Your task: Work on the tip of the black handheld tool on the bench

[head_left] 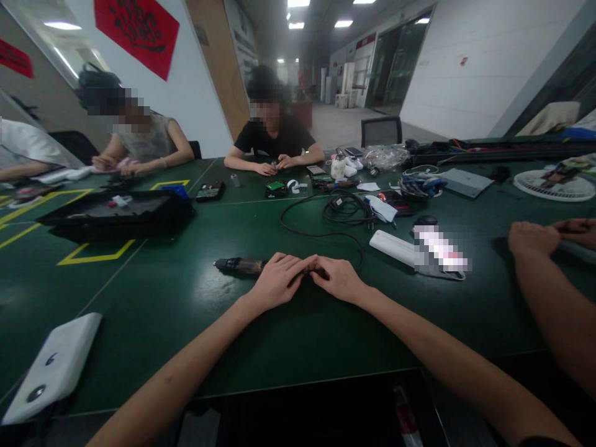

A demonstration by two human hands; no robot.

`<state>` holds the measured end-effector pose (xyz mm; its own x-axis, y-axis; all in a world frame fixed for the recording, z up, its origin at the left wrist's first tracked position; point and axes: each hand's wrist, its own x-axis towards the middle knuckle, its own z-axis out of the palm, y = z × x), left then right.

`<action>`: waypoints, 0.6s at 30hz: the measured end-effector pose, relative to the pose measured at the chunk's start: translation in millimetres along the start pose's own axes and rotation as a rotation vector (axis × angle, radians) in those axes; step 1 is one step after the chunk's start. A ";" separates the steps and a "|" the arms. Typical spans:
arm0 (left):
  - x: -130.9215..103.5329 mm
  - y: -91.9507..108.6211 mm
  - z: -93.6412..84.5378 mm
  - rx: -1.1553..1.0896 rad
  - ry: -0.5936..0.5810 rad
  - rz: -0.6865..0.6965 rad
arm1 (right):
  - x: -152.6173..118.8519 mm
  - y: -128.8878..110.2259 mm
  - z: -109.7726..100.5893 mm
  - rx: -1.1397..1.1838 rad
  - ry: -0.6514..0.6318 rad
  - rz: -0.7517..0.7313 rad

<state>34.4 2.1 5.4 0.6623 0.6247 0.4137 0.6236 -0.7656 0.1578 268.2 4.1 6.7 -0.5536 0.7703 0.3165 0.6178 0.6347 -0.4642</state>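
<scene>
A dark, cylindrical power tool [241, 266] with a tapered black nose lies on the green table, its tip pointing left. My left hand [282, 280] rests over its rear body, fingers wrapped down on it and reaching toward the right. Close against those fingertips, my right hand [339, 279] is closed in a pinch at the tool's tail end. Both hands hide that end, so what exactly is pinched does not show. From behind my right hand a black cord [342, 238] curves up to a loose coil.
Right of the cord lie a white power strip [395, 247] and a blurred phone-like object. A white power bank [53, 366] is front left, a black tray [116, 214] beyond. Small parts, wires and a white fan grille [526, 185] line the far side. Co-workers sit opposite; another's arms [535, 273] are at right.
</scene>
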 end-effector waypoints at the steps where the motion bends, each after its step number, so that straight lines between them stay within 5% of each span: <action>1: 0.2 -0.1 0.0 0.003 0.000 0.002 | -0.1 0.1 0.2 -0.002 0.001 -0.001; 18: 0.2 1.6 0.6 0.014 0.015 -0.032 | -0.2 0.2 0.4 -0.005 0.001 0.015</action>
<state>35.8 1.2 5.1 0.6353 0.6464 0.4224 0.6503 -0.7429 0.1588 268.2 4.0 6.1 -0.5440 0.7796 0.3104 0.6288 0.6237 -0.4644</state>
